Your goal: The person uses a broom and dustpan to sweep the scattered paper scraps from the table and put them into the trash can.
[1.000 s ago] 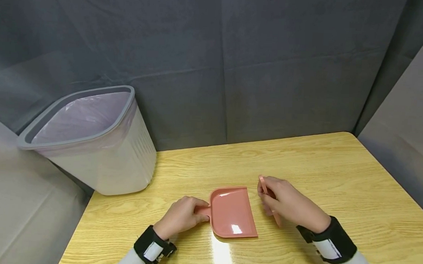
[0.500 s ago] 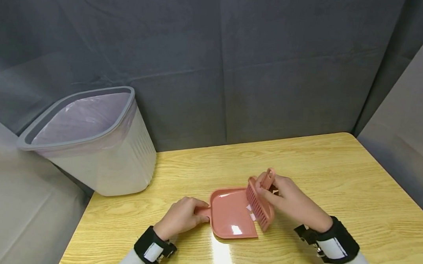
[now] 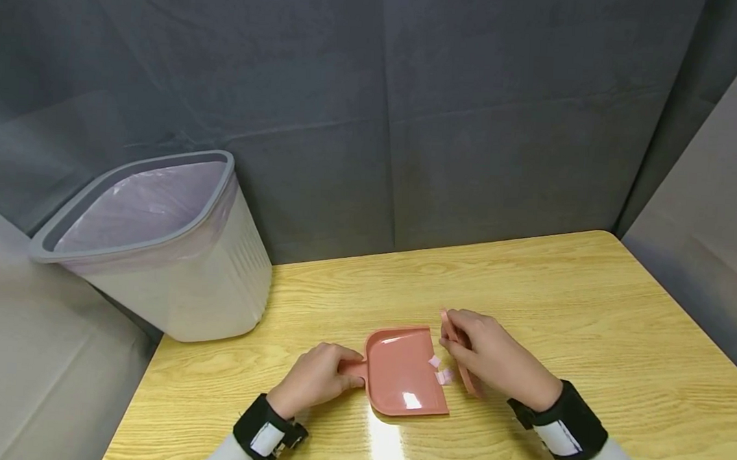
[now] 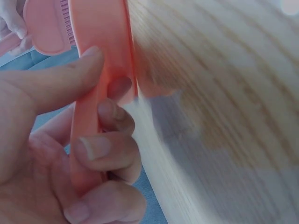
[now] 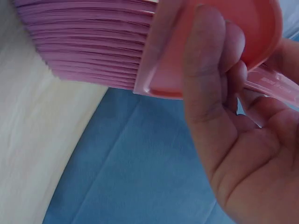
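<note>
A pink dustpan [image 3: 402,369] lies flat on the table, its straight edge facing right. My left hand [image 3: 320,377] grips its handle [image 4: 86,154], with fingers curled round it in the left wrist view. To the right of the pan, my right hand [image 3: 493,352] holds a pink hand brush [image 3: 468,380], tilted. In the right wrist view the brush's bristles [image 5: 93,44] show, and my fingers grip its head and handle. Small pale scraps, such as one scrap [image 3: 434,361] and another scrap [image 3: 442,377], lie at the pan's straight edge, just left of the brush.
A whitish bin [image 3: 218,278] with a grey rim and a thin plastic liner [image 3: 154,193] stands at the table's back left. Dark grey cloth [image 3: 324,118] hangs behind the wooden table [image 3: 551,286]. Pale panels flank both sides.
The brush turned bristles-out at the pan's edge, then swung back edge-on and slightly left. Pale scraps have come into sight at the edge. The dustpan and left hand stayed put.
</note>
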`<state>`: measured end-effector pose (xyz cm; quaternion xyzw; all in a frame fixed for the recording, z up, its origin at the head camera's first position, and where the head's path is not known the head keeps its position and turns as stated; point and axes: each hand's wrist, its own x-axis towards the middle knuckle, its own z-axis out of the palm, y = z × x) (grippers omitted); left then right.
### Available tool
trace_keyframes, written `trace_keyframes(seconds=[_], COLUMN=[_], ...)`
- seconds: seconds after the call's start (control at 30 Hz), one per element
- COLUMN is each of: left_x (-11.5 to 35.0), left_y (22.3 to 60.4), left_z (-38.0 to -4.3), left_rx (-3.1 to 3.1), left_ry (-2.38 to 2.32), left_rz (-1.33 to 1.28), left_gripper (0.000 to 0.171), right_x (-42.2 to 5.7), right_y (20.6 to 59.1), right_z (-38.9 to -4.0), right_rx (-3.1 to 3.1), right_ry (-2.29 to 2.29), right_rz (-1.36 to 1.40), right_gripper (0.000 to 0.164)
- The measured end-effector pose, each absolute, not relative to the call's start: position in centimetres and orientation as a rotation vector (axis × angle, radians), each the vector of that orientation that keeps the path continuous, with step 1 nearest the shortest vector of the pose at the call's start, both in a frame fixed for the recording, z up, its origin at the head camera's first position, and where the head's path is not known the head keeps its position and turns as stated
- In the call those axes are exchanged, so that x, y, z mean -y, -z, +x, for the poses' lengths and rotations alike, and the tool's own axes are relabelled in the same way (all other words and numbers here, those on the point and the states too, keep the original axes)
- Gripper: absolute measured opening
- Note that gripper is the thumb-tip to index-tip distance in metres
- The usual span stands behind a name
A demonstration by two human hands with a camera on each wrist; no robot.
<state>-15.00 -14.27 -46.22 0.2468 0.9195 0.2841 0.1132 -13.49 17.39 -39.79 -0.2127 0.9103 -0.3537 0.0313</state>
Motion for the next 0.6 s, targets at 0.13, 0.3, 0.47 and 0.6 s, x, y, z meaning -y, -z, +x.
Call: trace_keyframes(seconds=[0.13,0.3,0.47,0.6], left_x=[14.3,14.3,14.3,14.3], left_y=[46.3,46.4,46.3,46.2], left_z=[-15.0,-14.9,-14.9,-15.0], left_rx=[-2.705,-2.707,-2.696,-2.711], left_ry=[-0.827,-0.830,-0.845,-0.845], left_rz=[0.724,0.726,0.731,0.748], left_gripper=[0.023,0.023,0.022,0.020], right_x=[-16.9,-17.2,-18.3,-19.1], right_y=[40.1,39.7,38.5,38.1], right_z=[-13.2,-13.2,-13.3,-13.6], right_rx=[-2.730,-2.617,-2.618,-2.736], right_ry=[1.192,1.347,1.454,1.402], right_rz=[-0.715,-0.737,-0.694,-0.673], right_gripper=[0.010,0.012,0.022,0.015])
